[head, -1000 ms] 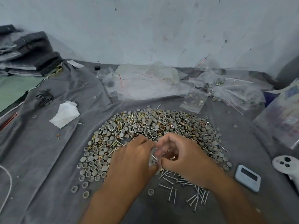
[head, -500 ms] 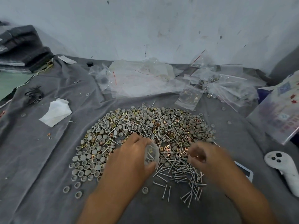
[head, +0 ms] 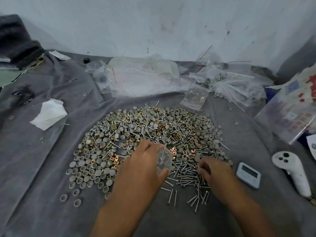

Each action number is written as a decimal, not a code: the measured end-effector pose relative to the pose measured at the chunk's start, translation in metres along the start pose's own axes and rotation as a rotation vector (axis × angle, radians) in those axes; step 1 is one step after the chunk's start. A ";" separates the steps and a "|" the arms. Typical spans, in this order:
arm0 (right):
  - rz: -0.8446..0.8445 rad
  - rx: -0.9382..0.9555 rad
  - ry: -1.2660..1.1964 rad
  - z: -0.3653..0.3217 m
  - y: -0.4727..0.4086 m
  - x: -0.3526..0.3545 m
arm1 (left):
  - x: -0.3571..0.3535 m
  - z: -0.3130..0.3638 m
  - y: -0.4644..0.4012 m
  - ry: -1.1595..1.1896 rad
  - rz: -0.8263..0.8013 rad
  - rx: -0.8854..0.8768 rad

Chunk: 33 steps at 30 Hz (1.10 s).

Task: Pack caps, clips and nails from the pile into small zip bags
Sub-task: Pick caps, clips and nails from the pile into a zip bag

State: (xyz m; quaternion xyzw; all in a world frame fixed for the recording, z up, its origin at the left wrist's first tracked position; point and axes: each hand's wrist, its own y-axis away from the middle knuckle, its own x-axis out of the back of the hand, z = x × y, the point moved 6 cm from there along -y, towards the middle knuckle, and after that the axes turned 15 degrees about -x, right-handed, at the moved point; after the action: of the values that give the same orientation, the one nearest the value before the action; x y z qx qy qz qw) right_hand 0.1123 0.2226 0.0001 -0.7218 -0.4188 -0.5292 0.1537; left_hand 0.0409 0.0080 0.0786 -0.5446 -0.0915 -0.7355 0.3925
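The left hand [head: 142,170] grips a small zip bag [head: 164,159] with a few nails inside, while the right hand's [head: 213,170] curled fingers pinch at loose nails [head: 188,178] beside it. Most of the pile [head: 147,134] remains unpacked; some filled bags [head: 222,82] lie behind. No writing is readable.

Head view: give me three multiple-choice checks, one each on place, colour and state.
1. The small white digital timer lies: A) right of the right hand B) left of the pile C) on the wall.
2. The cloth covering the table is: A) red B) grey C) yellow.
3. The left hand: A) lies flat, empty B) grips a small clear zip bag C) is out of view.

A: the timer sits between that hand and the white controller. B: the cloth is grey throughout. B: the fingers curl round the bag.
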 end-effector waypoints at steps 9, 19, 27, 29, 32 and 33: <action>-0.051 -0.026 0.011 0.003 -0.003 -0.001 | -0.007 -0.001 0.002 0.049 0.005 -0.014; -0.065 -0.023 -0.012 0.001 0.002 0.006 | -0.005 -0.004 -0.001 0.103 0.003 0.023; 0.064 0.415 -0.306 -0.074 0.057 0.072 | -0.003 -0.006 -0.007 0.127 -0.008 0.025; 0.040 0.463 -0.237 -0.092 0.065 0.071 | -0.001 -0.005 -0.009 0.134 0.005 0.013; 0.043 0.475 -0.108 -0.107 0.065 0.063 | -0.001 -0.003 -0.012 0.125 0.004 -0.005; 0.049 0.478 -0.061 -0.109 0.064 0.059 | -0.001 -0.003 -0.012 0.118 0.005 -0.009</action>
State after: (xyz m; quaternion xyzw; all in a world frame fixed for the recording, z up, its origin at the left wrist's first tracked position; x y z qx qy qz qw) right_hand 0.0970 0.1376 0.1101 -0.6906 -0.5189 -0.3890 0.3202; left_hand 0.0305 0.0150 0.0806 -0.5022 -0.0633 -0.7659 0.3966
